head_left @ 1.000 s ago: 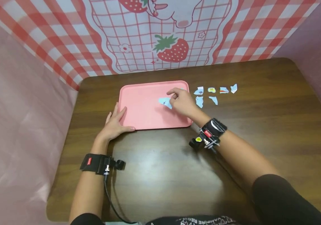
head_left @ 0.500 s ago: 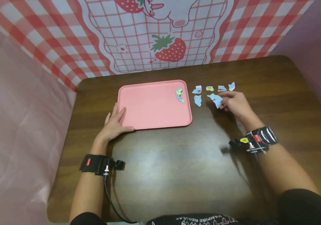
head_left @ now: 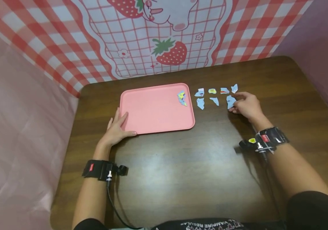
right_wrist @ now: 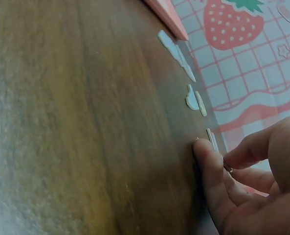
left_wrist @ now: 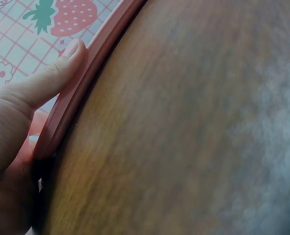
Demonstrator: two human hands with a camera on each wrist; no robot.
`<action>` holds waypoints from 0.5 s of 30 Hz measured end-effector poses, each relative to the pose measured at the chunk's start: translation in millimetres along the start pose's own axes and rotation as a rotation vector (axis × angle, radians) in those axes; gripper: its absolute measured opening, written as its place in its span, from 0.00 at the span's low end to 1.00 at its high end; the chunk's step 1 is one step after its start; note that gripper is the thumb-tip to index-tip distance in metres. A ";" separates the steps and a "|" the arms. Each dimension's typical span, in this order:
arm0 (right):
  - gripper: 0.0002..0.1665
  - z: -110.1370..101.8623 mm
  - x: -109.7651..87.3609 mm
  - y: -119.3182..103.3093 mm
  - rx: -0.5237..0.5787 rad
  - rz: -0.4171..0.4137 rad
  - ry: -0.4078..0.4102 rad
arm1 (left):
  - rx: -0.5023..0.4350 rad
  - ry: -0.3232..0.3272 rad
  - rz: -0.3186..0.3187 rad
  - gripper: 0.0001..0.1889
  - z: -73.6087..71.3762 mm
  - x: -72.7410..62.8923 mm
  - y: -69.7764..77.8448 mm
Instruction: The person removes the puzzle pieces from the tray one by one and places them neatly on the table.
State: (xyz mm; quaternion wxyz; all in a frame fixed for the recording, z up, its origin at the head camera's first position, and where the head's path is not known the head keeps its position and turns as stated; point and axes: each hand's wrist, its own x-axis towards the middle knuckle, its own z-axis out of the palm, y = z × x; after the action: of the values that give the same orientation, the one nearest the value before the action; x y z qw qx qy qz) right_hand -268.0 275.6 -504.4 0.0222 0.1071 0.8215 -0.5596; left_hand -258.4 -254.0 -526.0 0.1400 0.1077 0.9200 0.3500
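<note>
At the front left corner of a pink tray (head_left: 152, 111), my left hand (head_left: 114, 130) rests with its fingers spread. Its thumb lies along the front rim, also seen against the tray rim (left_wrist: 76, 93) in the left wrist view. Toward the right, my right hand (head_left: 248, 106) pinches the edge of a light-blue puzzle piece (head_left: 230, 102) low over the table. A blue piece with yellow and purple patches (head_left: 182, 97) lies inside the tray near its right side. In the right wrist view, the bent fingers of my right hand (right_wrist: 252, 181) hide most of the held piece.
Several flat pieces lie right of the tray in two rows, among them a yellow-centred piece (head_left: 212, 91), a red-striped piece (head_left: 225, 91) and a slim blue piece (head_left: 214, 101). A checked strawberry cloth (head_left: 169, 52) hangs behind the brown table (head_left: 152, 179).
My right hand has carried the light-blue piece out of the tray to the right, past the slim piece, and turned it. The left hand has stayed at the tray corner.
</note>
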 end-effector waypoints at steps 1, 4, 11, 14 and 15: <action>0.32 0.7 0.9 0.0 -0.041 -0.011 0.005 | -0.004 -0.001 -0.003 0.59 0.5 -0.1 -0.3; 0.29 2.3 3.2 -0.6 -0.156 -0.041 0.014 | -0.009 -0.001 -0.012 0.59 1.6 0.0 -0.7; 0.25 0.5 3.3 -2.6 -0.463 -0.143 0.057 | -0.008 -0.002 -0.001 0.59 2.5 2.1 0.7; 0.26 0.9 3.9 -1.9 -0.528 -0.183 0.067 | -0.012 -0.002 -0.007 0.59 1.8 1.3 0.7; 0.26 1.3 4.1 -1.2 -0.538 -0.190 0.068 | -0.010 -0.003 -0.009 0.59 1.6 1.0 0.6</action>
State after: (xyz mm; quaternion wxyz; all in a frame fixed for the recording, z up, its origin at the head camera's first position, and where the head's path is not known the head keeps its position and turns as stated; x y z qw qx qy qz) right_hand -272.3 274.5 -504.4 -0.0300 0.0386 0.9470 -0.3174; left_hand -258.7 -252.3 -526.9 0.1434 0.1035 0.9184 0.3539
